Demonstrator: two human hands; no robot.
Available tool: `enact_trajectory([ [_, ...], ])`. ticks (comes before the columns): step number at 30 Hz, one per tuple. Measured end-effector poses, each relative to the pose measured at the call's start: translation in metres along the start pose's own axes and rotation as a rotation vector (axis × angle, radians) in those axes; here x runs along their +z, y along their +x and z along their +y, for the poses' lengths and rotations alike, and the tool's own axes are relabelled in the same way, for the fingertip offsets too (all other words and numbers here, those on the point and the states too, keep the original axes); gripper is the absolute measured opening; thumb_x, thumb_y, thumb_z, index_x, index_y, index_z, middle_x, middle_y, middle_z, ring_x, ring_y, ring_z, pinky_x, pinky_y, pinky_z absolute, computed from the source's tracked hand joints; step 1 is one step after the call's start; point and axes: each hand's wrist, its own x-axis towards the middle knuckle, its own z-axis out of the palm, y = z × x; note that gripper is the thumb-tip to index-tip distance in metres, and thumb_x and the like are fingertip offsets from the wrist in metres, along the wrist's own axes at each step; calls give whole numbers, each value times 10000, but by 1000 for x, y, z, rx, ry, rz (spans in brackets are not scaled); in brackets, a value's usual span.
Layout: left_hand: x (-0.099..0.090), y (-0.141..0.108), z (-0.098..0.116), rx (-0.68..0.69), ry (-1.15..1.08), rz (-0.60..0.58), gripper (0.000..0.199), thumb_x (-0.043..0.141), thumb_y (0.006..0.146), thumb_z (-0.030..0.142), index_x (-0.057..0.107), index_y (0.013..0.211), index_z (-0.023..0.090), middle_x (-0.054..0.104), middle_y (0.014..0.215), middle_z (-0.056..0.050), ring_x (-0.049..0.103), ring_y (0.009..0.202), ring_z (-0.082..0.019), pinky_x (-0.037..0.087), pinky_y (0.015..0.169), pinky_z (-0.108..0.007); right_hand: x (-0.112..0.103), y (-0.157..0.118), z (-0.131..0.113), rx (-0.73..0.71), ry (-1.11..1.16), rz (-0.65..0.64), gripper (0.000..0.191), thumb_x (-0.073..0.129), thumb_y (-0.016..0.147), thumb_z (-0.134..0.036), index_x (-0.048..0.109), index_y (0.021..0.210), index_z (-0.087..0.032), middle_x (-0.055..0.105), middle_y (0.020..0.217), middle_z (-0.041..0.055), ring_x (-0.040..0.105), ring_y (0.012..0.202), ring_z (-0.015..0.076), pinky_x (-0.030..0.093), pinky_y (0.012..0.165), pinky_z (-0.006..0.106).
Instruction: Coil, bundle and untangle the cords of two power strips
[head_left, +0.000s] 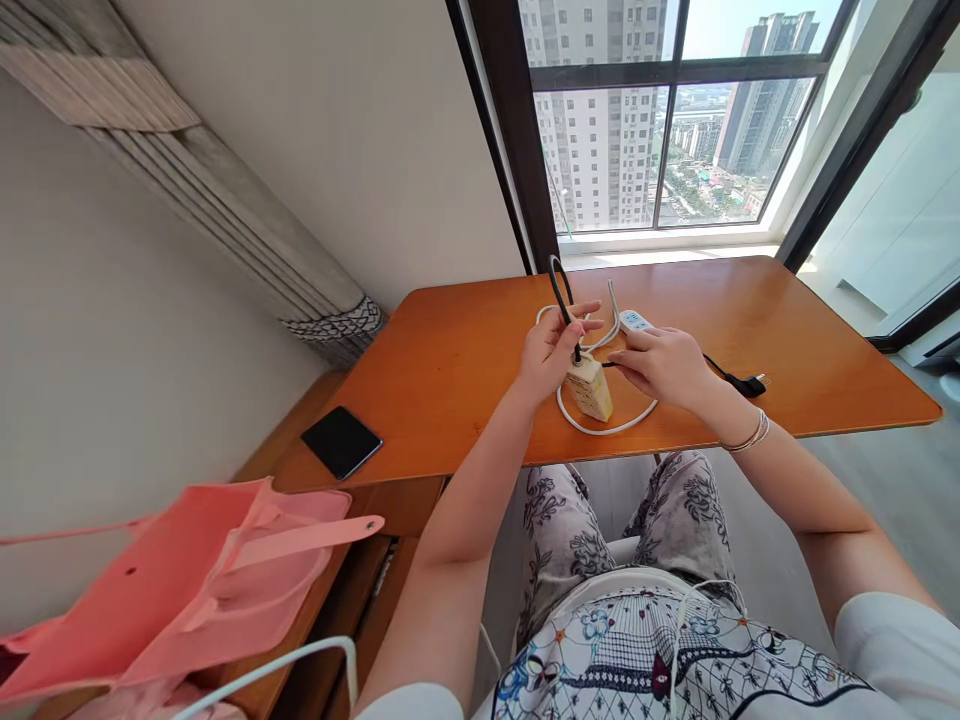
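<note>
Pink bag [180,590] at far left, with a strap lying rightward over brown wood. Behind it, a pleated grey-beige curtain [232,215] gathered in a patterned band. Next, a flat black device [342,442] on the left end of the orange-brown table [465,380]. Then, over the middle of the table, the left hand [553,345], half closed: thumb and fingers around a black cable [558,290], upper fingers stretched out loosely. From there, looped above the hand and led down into the top of a cream-and-yellow block [592,393], near the table's front edge. On the tabletop or just above it, cannot tell which. Around the block, a white cable [600,432] in loose coils; beyond, a small white socket strip [635,320] and, farther back, a dark-framed window [600,76]. With the right hand [664,362], nearly closed, pinches a black cord [716,367] just right of the block, fingertips partly hidden. On that wrist, thin bangles [752,432]. Last, on the tabletop, the cord's black plug [746,386], prongs rightward.
</note>
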Motion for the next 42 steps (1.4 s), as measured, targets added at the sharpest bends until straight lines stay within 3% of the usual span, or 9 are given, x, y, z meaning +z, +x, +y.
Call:
enact_trajectory([
  [7,10,-1,20,15,222,-184,497,503,946,676,570,832,196,789,959,-104,720,851,-204,537,773,-329,-8,-1,10,-119,56,294,273,504,1022,-314,763,974,-245,666,801,34,550,733,165,372,672,304],
  [12,19,-1,22,-140,-5,-255,525,553,892,727,525,823,207,678,672,-6,665,600,-153,519,588,-278,-11,1,10,-26,158,418,306,522,1026,-458,719,1133,-249,671,957,54,587,781,157,457,697,287],
  [16,21,1,25,-280,-188,-338,535,629,833,737,518,831,213,640,573,11,608,486,-142,465,478,-247,-22,3,6,120,203,337,446,530,993,-562,637,1327,-287,606,1267,112,595,917,201,513,762,329],
  [19,19,3,28,-365,-238,-384,531,678,801,721,542,830,209,622,537,7,594,443,-146,454,451,-249,-34,7,4,219,223,222,543,589,947,-593,603,1401,-296,566,1359,130,562,1072,278,511,886,412],
  [22,17,4,29,-410,-284,-379,496,706,800,681,574,830,204,588,490,24,574,408,-141,554,557,-298,-40,11,8,231,283,198,506,664,908,-559,667,1338,-291,619,1266,122,505,1169,340,454,982,499],
  [24,17,5,28,-436,-312,-371,463,715,809,647,592,835,202,558,461,42,562,394,-138,604,664,-346,-40,13,14,211,386,188,442,703,887,-524,725,1249,-270,648,1157,115,518,1137,330,450,971,490],
  [31,20,5,25,-395,-250,-375,574,716,739,747,580,884,209,466,493,108,556,437,-100,619,764,-356,-26,20,32,260,967,54,388,741,815,-510,797,1005,-176,684,861,60,571,736,168,457,668,313],
  [36,24,2,20,-251,23,-266,391,741,818,577,651,919,210,587,623,58,580,514,-105,583,687,-294,-26,19,25,433,1085,34,365,727,804,-506,774,833,-145,592,608,-8,455,511,86,363,487,251],
  [42,28,1,14,-159,217,-101,226,688,894,442,686,882,217,590,558,40,600,528,-148,438,562,-269,-24,15,18,504,1116,46,360,689,841,-495,751,850,-140,554,550,-22,489,464,89,390,457,236],
])
